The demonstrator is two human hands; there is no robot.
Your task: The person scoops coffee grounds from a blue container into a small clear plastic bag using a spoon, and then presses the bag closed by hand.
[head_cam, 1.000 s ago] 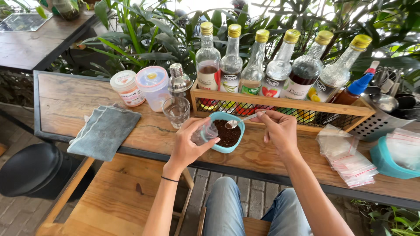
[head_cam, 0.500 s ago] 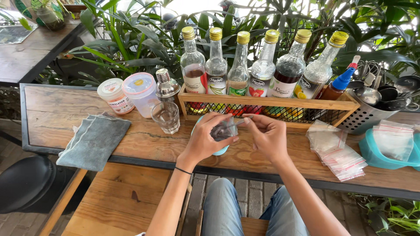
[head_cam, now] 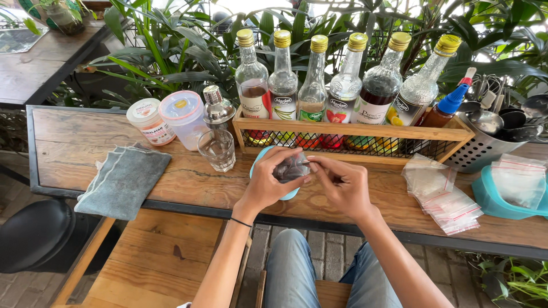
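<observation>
Hands (head_cam: 308,182) around small plastic bag (head_cam: 291,169)

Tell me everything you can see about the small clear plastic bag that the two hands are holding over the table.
The small clear plastic bag is a little see-through pouch of thin, crinkled film with something dark inside; what it is cannot be told. It is held above the light blue bowl, partly hiding it, in front of the wooden bottle rack. The left hand cups it from the left and below, and the right hand pinches its right edge with fingertips. Whether its top is sealed cannot be told.
</observation>
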